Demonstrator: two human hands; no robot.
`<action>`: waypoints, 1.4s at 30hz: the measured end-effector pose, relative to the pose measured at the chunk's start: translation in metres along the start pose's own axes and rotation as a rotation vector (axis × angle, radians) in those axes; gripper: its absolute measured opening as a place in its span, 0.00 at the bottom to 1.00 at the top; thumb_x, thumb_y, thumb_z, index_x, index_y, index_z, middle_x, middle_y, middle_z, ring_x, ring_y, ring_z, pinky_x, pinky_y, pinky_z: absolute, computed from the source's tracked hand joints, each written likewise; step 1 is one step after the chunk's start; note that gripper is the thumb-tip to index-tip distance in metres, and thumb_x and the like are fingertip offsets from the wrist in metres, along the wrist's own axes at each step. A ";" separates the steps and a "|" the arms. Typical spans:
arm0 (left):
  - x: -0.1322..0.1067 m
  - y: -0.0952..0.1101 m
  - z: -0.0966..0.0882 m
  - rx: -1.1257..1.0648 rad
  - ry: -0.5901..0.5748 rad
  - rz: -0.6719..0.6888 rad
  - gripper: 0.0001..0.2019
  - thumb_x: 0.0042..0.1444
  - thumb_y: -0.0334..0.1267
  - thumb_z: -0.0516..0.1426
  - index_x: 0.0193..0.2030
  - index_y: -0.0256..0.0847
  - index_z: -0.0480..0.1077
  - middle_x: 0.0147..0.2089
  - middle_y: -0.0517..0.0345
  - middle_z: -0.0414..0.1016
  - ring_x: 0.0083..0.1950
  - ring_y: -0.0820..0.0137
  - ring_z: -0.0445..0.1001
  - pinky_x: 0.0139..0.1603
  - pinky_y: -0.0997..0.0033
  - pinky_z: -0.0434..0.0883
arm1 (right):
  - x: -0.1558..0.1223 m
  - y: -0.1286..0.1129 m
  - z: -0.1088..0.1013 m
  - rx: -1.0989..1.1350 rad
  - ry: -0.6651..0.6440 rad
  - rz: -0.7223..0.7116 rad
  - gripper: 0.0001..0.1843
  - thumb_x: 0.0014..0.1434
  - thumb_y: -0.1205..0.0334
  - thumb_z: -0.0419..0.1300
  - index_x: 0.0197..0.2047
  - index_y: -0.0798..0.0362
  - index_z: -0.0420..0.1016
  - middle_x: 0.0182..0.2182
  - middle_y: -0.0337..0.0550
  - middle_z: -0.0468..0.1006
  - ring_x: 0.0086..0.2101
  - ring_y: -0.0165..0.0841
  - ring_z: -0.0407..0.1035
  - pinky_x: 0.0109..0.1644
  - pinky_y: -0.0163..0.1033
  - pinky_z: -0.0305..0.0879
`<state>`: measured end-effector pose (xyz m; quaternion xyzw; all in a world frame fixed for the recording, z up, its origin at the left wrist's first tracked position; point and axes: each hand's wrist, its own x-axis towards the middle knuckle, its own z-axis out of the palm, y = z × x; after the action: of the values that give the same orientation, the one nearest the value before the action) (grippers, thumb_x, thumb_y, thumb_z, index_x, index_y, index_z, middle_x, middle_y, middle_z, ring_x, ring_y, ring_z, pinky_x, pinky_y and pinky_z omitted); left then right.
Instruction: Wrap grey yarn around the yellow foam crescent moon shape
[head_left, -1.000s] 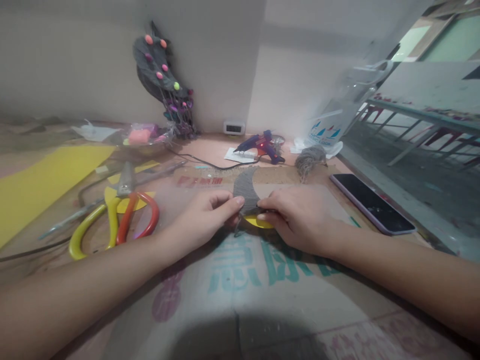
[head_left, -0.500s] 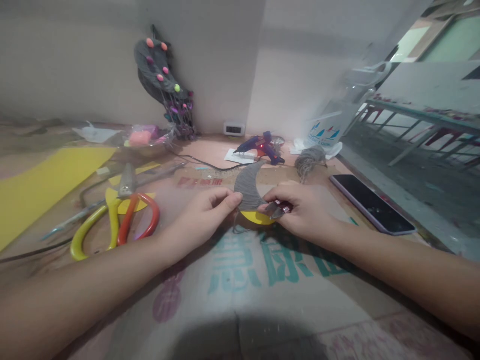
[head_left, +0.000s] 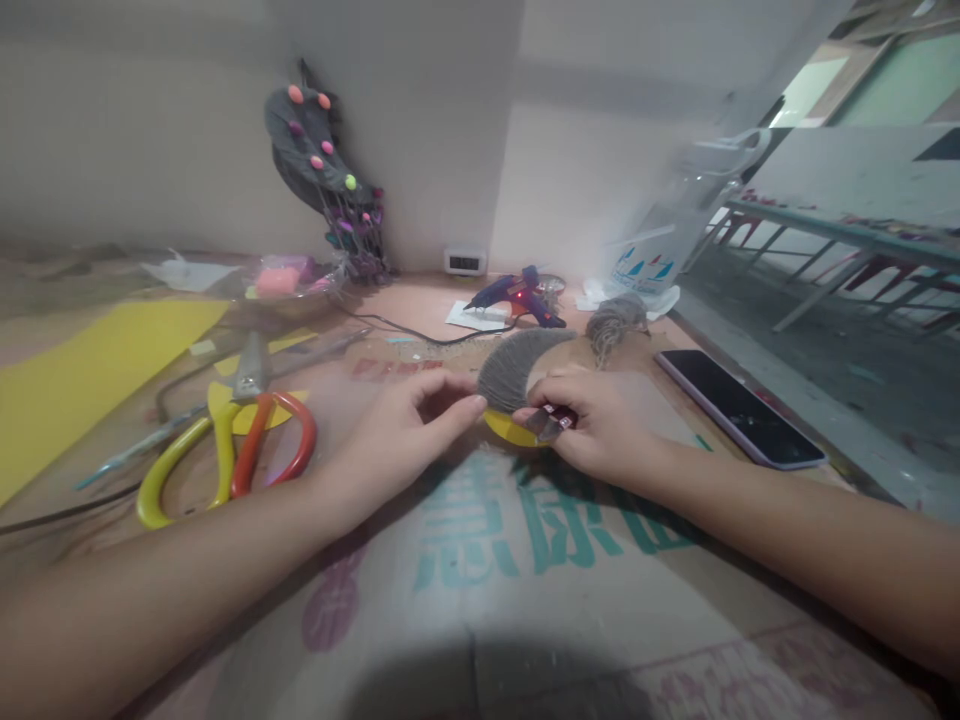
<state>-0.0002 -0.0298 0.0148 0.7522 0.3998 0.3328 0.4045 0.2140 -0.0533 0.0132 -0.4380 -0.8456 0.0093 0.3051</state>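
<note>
Between my hands is a crescent (head_left: 510,370) wrapped in grey yarn, its lower end bare and yellow. My left hand (head_left: 420,420) is at its left edge, thumb and fingertips closing on the rim. Gripping the lower right part, my right hand (head_left: 592,415) also has a small tool (head_left: 553,420) tucked in its fingers, with a dark red patterned handle and grey metal end; its exact kind is unclear. A ball of grey yarn (head_left: 615,322) lies beyond my right hand.
Scissors (head_left: 240,430) with yellow and red handles lie left. A lit glue gun (head_left: 517,295) rests behind, its cord running left. A phone (head_left: 739,405) and plastic jug (head_left: 660,235) stand right. A decorated grey crescent (head_left: 307,145) leans on the wall; yellow sheet (head_left: 97,370) lies far left.
The grey crescent has turned clockwise, so its upper tip now points right toward the yarn ball. My left thumb has shifted to its edge. The right hand keeps its grip.
</note>
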 end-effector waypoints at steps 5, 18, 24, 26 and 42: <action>0.000 -0.002 -0.001 0.004 -0.015 0.016 0.12 0.60 0.46 0.54 0.37 0.41 0.74 0.39 0.59 0.78 0.42 0.67 0.74 0.44 0.72 0.67 | 0.000 0.000 0.001 0.045 -0.007 0.010 0.10 0.58 0.63 0.59 0.25 0.55 0.70 0.20 0.36 0.67 0.23 0.27 0.59 0.30 0.33 0.52; 0.004 -0.010 0.001 -0.095 0.070 -0.012 0.14 0.63 0.47 0.51 0.38 0.40 0.72 0.36 0.58 0.75 0.39 0.68 0.72 0.38 0.72 0.67 | 0.004 0.000 -0.001 0.234 -0.027 0.149 0.13 0.59 0.60 0.57 0.24 0.55 0.69 0.21 0.36 0.69 0.23 0.25 0.61 0.26 0.29 0.53; -0.001 0.000 -0.001 0.029 0.038 0.013 0.09 0.56 0.44 0.58 0.35 0.42 0.75 0.38 0.60 0.78 0.40 0.68 0.73 0.43 0.72 0.68 | 0.003 -0.002 0.000 0.231 -0.034 0.096 0.12 0.57 0.63 0.58 0.23 0.54 0.68 0.19 0.34 0.66 0.21 0.24 0.57 0.25 0.29 0.50; -0.001 0.000 -0.001 0.055 0.050 0.016 0.09 0.57 0.44 0.58 0.35 0.43 0.76 0.37 0.61 0.78 0.39 0.69 0.73 0.43 0.72 0.67 | 0.003 -0.002 0.000 0.222 -0.033 0.087 0.12 0.57 0.64 0.58 0.23 0.55 0.68 0.19 0.34 0.66 0.21 0.24 0.57 0.24 0.29 0.50; 0.002 -0.007 0.000 -0.081 0.116 -0.011 0.12 0.62 0.44 0.52 0.39 0.41 0.72 0.41 0.58 0.76 0.46 0.67 0.73 0.49 0.69 0.66 | 0.006 -0.002 -0.003 0.286 -0.052 0.147 0.13 0.59 0.60 0.56 0.24 0.55 0.66 0.20 0.34 0.65 0.23 0.24 0.58 0.26 0.30 0.51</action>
<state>-0.0016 -0.0256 0.0088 0.7124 0.4131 0.3894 0.4127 0.2118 -0.0508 0.0185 -0.4504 -0.8089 0.1630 0.3409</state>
